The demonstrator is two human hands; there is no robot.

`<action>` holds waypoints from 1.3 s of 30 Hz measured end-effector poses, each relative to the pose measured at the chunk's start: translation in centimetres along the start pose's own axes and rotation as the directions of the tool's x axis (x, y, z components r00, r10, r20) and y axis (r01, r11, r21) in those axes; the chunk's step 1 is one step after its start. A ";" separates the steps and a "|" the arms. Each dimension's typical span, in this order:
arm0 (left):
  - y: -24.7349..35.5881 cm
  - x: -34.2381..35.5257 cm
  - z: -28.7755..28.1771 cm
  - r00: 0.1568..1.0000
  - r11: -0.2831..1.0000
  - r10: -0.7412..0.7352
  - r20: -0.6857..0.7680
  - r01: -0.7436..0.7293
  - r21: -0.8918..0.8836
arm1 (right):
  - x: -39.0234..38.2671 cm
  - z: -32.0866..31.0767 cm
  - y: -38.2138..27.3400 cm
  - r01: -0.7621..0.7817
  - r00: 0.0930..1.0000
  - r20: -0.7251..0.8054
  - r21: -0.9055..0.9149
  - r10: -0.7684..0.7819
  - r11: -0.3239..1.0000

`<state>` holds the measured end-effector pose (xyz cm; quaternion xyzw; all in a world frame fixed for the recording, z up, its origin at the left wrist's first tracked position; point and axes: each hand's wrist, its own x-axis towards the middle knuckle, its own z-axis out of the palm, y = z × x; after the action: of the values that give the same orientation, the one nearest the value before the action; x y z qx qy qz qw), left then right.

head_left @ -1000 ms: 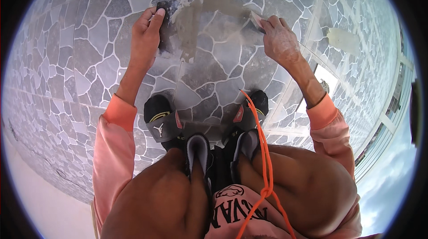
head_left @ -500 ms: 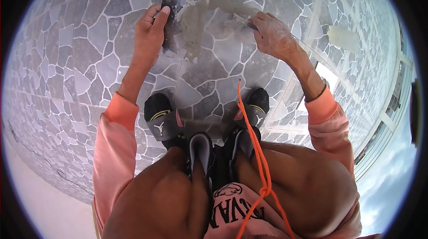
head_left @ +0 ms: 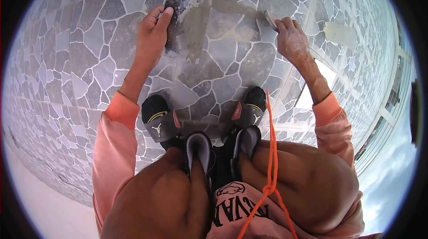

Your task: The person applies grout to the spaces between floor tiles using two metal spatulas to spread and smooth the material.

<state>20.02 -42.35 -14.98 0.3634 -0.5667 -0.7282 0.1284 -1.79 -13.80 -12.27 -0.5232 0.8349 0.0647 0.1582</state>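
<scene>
My left hand (head_left: pixel 152 36) grips the left edge of a dark, flat square board (head_left: pixel 173 38), thumb on top. Wet grey grout paste (head_left: pixel 195 23) is smeared over the board's right part. To the right, my dust-covered right hand (head_left: pixel 294 40) is closed around a small flat scraper (head_left: pixel 270 20), whose blade points up and left. The blade is beside the right end of a damp grey smear (head_left: pixel 227 4) on the stone-patterned floor tiles (head_left: pixel 96 38). Whether the blade touches the floor I cannot tell.
My feet in black sandals (head_left: pixel 162 123) are below the board. An orange cord (head_left: pixel 271 159) hangs from my pink top. At the right are a pale beige patch (head_left: pixel 339 34) on the floor and a bright white rectangle (head_left: pixel 327 73). A pale wall (head_left: pixel 40 190) borders the lower left.
My right hand has moved right with the scraper, away from the board, and its blade has turned upward. The left hand and board have shifted very slightly right. The orange cord has swung right.
</scene>
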 end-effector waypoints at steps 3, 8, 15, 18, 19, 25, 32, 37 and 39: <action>-0.9 0.5 1.3 0.999 1.000 0.021 0.033 -0.021 0.011 | 0.1 3.0 1.0 0.036 0.994 -0.091 -0.290 -0.065 0.956; -0.9 0.5 0.8 1.000 0.998 0.020 0.013 -0.021 0.054 | 0.3 -6.0 -2.7 -0.075 0.994 0.098 0.327 0.045 0.942; -0.3 0.4 2.0 0.990 0.994 -0.035 0.138 0.020 0.108 | 0.6 -7.4 -7.6 0.509 0.808 -0.359 0.028 -0.467 0.860; 0.3 0.3 2.3 0.987 0.993 -0.022 0.161 0.002 0.122 | 1.0 -7.0 -8.3 0.589 0.748 -0.364 -0.020 -0.554 0.808; 0.4 0.3 2.5 0.985 0.992 -0.014 0.172 -0.008 0.123 | 1.1 -6.9 -8.4 0.612 0.728 -0.363 -0.036 -0.581 0.790; 0.0 0.1 2.2 0.983 0.986 -0.035 0.182 0.005 0.164 | 1.0 -6.5 -8.5 0.585 0.790 -0.207 -0.030 -0.577 0.811; -0.3 0.6 0.7 0.994 0.993 -0.049 0.102 0.037 0.113 | -1.2 -7.1 -2.3 0.187 0.981 -0.125 0.403 -0.148 0.896; -0.3 0.4 0.5 0.994 0.992 -0.053 0.097 0.041 0.116 | -0.9 -4.9 2.3 -0.341 0.940 0.122 0.279 0.319 0.898; -0.6 0.3 0.5 0.993 0.990 -0.063 0.100 0.050 0.134 | -0.5 -2.9 2.6 -0.155 0.981 -0.076 0.234 0.177 0.960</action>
<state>19.62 -42.00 -15.56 0.3487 -0.6089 -0.7105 0.0537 -4.48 -13.02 -9.49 -0.4322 0.8844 -0.0430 0.1707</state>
